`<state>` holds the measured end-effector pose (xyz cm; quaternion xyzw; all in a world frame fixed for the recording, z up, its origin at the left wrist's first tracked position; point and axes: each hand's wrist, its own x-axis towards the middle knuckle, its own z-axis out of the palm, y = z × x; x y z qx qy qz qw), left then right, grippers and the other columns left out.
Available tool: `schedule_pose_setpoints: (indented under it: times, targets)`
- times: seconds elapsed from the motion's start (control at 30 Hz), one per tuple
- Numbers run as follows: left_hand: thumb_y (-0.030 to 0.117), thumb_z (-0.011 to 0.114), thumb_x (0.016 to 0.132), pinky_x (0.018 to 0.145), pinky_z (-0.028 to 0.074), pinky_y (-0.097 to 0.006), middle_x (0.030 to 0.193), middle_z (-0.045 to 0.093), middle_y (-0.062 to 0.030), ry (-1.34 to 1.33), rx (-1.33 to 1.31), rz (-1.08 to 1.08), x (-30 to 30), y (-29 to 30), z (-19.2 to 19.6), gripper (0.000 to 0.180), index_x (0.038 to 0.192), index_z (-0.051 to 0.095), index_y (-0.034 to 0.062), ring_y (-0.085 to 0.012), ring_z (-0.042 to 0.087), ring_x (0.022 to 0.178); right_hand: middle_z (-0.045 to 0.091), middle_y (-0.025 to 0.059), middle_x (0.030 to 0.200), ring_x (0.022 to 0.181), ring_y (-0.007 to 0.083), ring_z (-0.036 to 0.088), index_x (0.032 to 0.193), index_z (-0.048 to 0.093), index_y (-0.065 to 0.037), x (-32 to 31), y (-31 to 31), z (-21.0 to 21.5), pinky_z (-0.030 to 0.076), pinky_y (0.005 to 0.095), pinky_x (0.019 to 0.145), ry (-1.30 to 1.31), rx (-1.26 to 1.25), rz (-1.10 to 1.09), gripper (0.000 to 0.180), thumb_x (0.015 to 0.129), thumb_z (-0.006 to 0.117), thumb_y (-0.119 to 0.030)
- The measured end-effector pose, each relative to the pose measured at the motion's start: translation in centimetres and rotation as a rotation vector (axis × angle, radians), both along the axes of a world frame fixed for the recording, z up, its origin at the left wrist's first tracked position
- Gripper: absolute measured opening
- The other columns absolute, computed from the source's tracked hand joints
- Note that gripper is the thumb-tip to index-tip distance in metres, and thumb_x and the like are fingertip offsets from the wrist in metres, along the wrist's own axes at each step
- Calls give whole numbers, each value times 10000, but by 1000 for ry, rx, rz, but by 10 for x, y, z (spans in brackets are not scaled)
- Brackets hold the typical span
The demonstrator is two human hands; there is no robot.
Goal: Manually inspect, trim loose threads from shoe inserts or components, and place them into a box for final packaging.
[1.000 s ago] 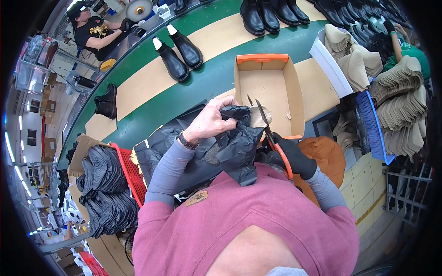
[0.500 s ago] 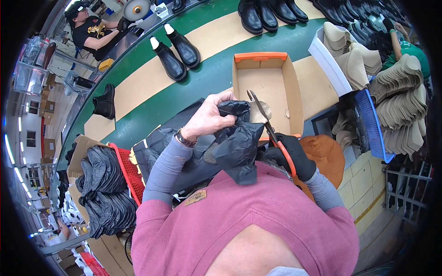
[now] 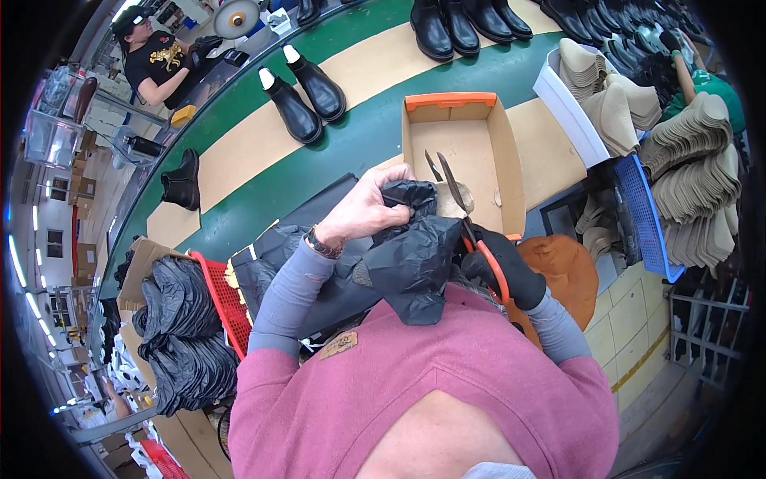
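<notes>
Compared with a second ago, the scissors (image 3: 459, 209) now open wider, their blades spread apart over the open cardboard box (image 3: 495, 152) at the upper centre. The left hand (image 3: 369, 209) stays closed on the black plastic bag (image 3: 415, 259), pinching its top near the middle of the frame. The right hand (image 3: 501, 267), in a dark glove, grips the orange handles just right of the bag, wrist bent inward.
</notes>
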<state>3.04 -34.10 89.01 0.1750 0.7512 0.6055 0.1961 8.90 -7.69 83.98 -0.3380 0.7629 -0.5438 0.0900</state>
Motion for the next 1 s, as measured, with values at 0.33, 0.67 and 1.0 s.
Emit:
schedule_pose_setpoints:
  times: [0.33, 0.67, 1.0]
  targets:
    - [-16, 631, 725, 639, 408, -196, 744, 541, 67, -26, 42, 18, -10, 4, -19, 146, 854, 586, 33, -15, 478, 715, 544, 143, 782, 597, 284, 549, 899, 606, -22, -5, 0, -1, 429, 343, 547, 209, 70, 18, 144, 805, 601, -131]
    - [-21, 611, 729, 680, 449, -232, 917, 594, 12, -172, -23, -16, -6, 5, -12, 236, 961, 609, 21, -31, 512, 754, 545, 131, 674, 596, 312, 578, 934, 632, -57, -15, 10, -35, 429, 384, 525, 221, 146, -128, 219, 719, 619, -99]
    - [-106, 666, 656, 738, 526, -346, 1090, 569, -148, 854, -186, 149, 21, -3, 26, 783, 1365, 370, 49, -281, 661, 897, 660, 149, 693, 622, 332, 658, 843, 646, -56, -75, 2, -56, 504, 443, 590, 279, 883, -557, 448, 800, 631, -502]
